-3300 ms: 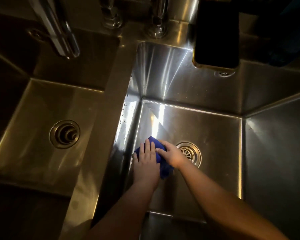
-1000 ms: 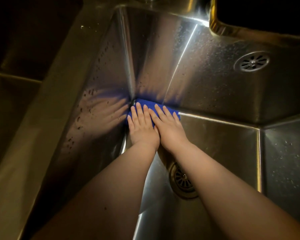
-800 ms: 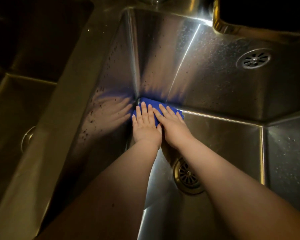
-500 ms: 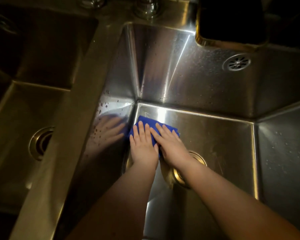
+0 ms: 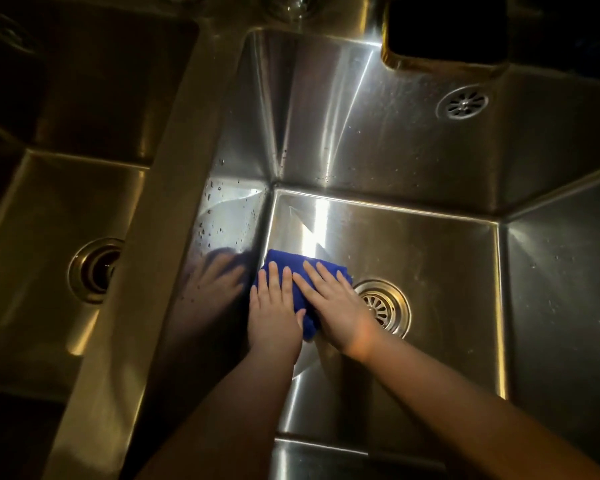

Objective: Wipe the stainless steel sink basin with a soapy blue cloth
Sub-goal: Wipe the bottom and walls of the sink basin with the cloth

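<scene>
Fingers of both hands lie spread and flat, closed around nothing, pressing a cloth down from above.

Head view, item by item:

- Left hand: centre of frame, palm down on the left part of the cloth, fingers extended toward the top of the frame; its reflection shows in the basin's left wall.
- Right hand: just beside the left hand, palm down, fingers angled to the upper left over the cloth; its outer edge sits close to the drain.
- Blue cloth: bunched on the basin floor, against the foot of the left wall, left of the drain. Only its top edge and a strip between the hands show.
- Sink basin: stainless steel, right half of frame, scattered with droplets.
- Drain strainer: centre right of the floor.
- Overflow grille: back wall, upper right.
- Second basin: left of frame, own drain, untouched.

Handling, as judged: cloth soft, light and limp, likely wet and slick with soap, though no suds can be made out. It will crumple and slide rather than hold shape. Flat palm pressure across its middle suits wiping; to lift it, pinch a bunched fold at the exposed top edge.
</scene>
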`<act>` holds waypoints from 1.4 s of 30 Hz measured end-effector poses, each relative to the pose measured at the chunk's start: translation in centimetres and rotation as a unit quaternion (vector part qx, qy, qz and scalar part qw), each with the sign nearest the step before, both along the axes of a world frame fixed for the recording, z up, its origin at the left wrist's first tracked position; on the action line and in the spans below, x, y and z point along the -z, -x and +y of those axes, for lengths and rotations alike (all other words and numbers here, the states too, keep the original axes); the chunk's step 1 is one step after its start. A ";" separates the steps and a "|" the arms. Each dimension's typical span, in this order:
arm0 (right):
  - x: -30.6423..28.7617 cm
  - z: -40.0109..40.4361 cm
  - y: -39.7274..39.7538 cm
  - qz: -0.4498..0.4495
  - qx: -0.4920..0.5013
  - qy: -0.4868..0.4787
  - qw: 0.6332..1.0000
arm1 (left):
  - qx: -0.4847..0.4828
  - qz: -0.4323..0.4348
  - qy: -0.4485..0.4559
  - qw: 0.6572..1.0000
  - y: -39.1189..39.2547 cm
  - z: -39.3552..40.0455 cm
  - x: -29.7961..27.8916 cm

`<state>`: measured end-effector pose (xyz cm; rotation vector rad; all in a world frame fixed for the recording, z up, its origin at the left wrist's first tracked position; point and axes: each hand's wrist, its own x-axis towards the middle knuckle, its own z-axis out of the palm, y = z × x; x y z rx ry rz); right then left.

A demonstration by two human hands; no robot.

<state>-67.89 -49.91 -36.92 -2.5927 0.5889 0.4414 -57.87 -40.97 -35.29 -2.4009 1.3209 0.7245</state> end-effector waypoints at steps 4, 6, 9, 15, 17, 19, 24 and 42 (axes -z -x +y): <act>0.7 1.5 1.2 -0.012 -0.044 -0.006 0.999 | -0.040 0.010 -0.032 0.999 1.8 2.3 0.0; 1.1 3.1 2.3 -0.020 -0.052 -0.013 0.998 | -0.047 0.018 -0.064 0.997 2.7 3.3 -0.1; 1.2 3.8 3.0 -0.024 -0.061 -0.010 0.998 | -0.045 0.037 -0.091 0.994 2.9 3.5 -0.6; 0.5 2.4 2.9 -0.029 -0.073 -0.057 0.995 | -0.034 0.029 -0.099 0.994 2.6 3.4 -0.5; 0.6 2.7 2.7 -0.017 -0.062 -0.061 0.996 | -0.025 0.029 -0.106 0.994 2.3 3.4 -0.9; 0.8 2.8 2.7 -0.009 -0.059 -0.061 0.996 | -0.014 0.032 -0.127 0.991 2.0 3.1 -1.4; 0.3 3.0 2.6 -0.014 -0.065 -0.047 0.997 | 0.005 0.078 -0.178 0.981 1.0 1.3 -4.3; -0.8 8.0 6.2 -0.109 -0.185 -0.100 0.972 | 0.173 0.169 -0.292 0.925 0.8 2.8 -4.8</act>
